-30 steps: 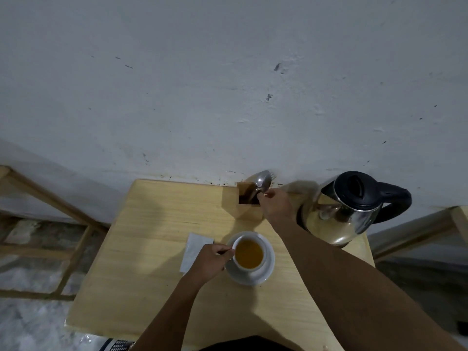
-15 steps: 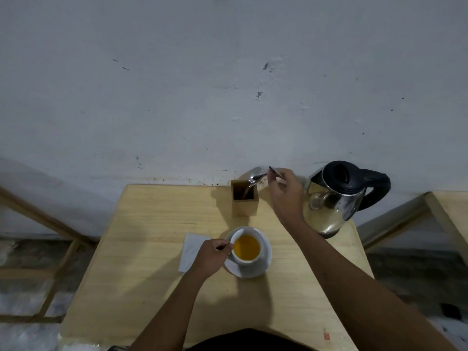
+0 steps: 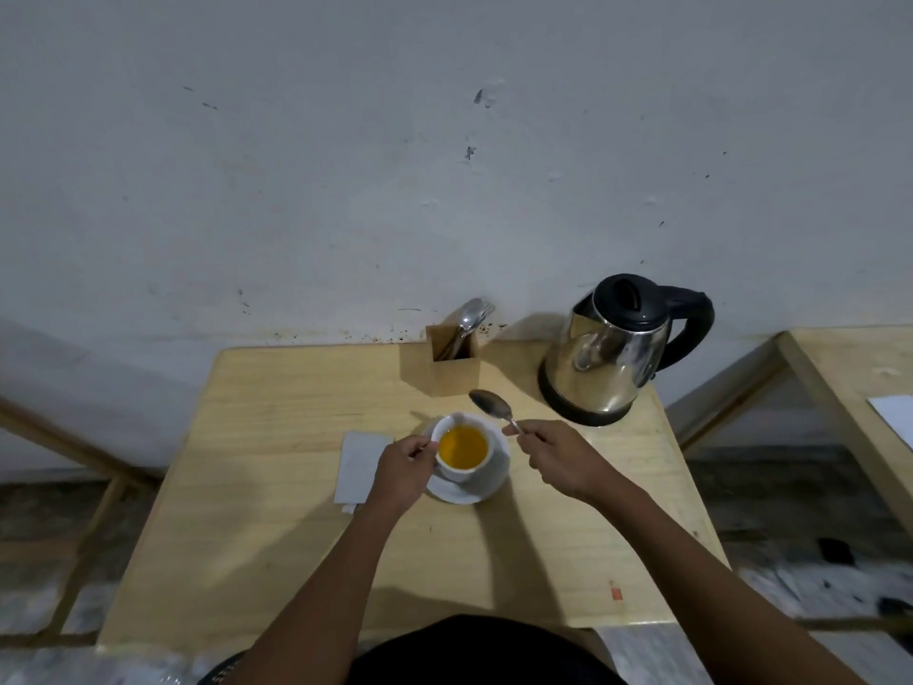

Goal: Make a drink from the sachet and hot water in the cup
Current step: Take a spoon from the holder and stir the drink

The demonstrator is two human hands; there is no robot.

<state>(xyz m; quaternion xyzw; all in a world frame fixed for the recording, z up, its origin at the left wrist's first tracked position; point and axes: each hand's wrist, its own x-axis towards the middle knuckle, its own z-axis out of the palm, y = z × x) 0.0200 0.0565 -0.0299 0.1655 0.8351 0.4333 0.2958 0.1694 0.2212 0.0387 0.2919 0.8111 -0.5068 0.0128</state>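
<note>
I see left hand (image 3: 402,467) pinching the full white ceramic cup (image 3: 463,447), right hand (image 3: 558,454) gripping the steel teaspoon (image 3: 495,410): careless stirring risks slopping orange drink.

Wooden table (image 3: 276,487): one, plus part of a second table (image 3: 840,358) at the right edge. White cup (image 3: 462,446) of orange drink: one. White saucer (image 3: 469,489): one. Steel electric kettle (image 3: 612,358) with black lid and handle: one. Wooden cutlery holder (image 3: 454,370): one; utensils (image 3: 472,316) standing inside, several, exact number unclear. Loose spoon (image 3: 491,407): one. White paper (image 3: 358,464) on the table: one piece. Hands: two.
</note>
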